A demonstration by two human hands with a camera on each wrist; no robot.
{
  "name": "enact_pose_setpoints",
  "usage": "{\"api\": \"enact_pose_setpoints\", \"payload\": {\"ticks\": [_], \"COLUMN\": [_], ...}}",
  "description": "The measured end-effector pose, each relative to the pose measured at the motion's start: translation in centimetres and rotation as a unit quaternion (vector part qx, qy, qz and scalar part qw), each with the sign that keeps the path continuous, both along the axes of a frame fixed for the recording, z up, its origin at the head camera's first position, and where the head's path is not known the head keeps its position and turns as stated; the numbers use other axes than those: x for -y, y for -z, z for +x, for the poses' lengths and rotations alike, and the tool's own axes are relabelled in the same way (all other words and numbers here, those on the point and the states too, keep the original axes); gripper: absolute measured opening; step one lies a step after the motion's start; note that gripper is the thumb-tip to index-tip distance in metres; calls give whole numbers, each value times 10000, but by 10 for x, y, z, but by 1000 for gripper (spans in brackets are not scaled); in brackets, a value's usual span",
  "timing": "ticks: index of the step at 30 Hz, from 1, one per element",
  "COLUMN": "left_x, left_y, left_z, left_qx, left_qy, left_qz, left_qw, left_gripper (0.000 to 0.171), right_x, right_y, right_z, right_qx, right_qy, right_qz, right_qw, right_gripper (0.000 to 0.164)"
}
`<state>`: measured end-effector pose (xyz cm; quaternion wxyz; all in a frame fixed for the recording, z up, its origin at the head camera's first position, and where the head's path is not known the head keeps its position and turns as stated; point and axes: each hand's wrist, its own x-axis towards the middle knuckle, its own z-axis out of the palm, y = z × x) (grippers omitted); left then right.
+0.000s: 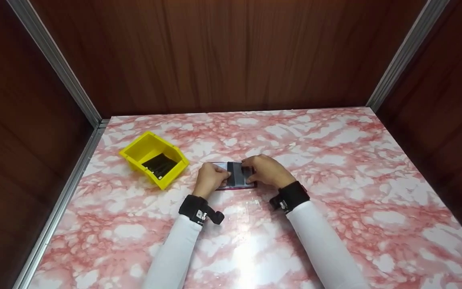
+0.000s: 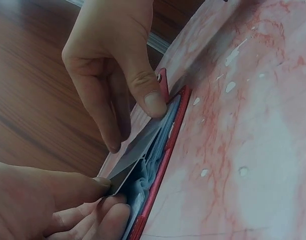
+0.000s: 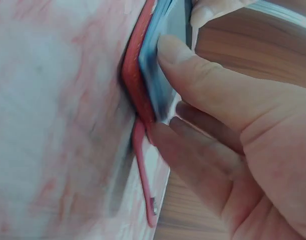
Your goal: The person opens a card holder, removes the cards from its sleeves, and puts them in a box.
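Observation:
A red card holder [image 1: 231,189] with clear plastic sleeves [image 3: 151,65] lies opened on the table, below both hands. My left hand [image 1: 210,177] pinches a thin dark card [image 2: 121,183] between thumb and fingers; part of it lies along a clear sleeve. At the holder's right end, my right hand [image 1: 270,170] grips the sleeves, its thumb [image 3: 185,60] on top and its fingers around the edge. A red strap with a snap [image 3: 144,180] sticks out from the cover. How deep the card sits in the sleeve is hidden.
To the left stands a yellow bin [image 1: 134,147] with several flat black cards [image 1: 160,164] in it. Brown wood-grain panels [image 1: 231,56] rise behind and at both sides of the red-and-white marbled table [image 1: 335,168].

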<state>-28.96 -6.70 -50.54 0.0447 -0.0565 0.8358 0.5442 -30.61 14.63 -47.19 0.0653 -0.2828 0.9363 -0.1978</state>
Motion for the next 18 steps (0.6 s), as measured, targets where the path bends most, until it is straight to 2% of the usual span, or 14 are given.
{"api": "enact_pose_setpoints", "payload": {"ticks": [4, 10, 18], "left_x": [1, 0, 1], "left_y": [1, 0, 0], "left_z": [0, 0, 0], "left_qx": [-16, 29, 97], "left_qy": [12, 42, 30], "left_qz": [-7, -35, -47], "left_qw": [10000, 10000, 9999], "left_gripper": [14, 14, 15], "right_x": [4, 3, 6], "right_y": [1, 3, 2], "right_z": [0, 0, 0], "right_qx": [118, 334, 358], "right_qy": [-61, 124, 190], "right_qz": [-33, -108, -174], "right_qw": [9999, 9993, 9990], "right_gripper": [49, 52, 46]}}
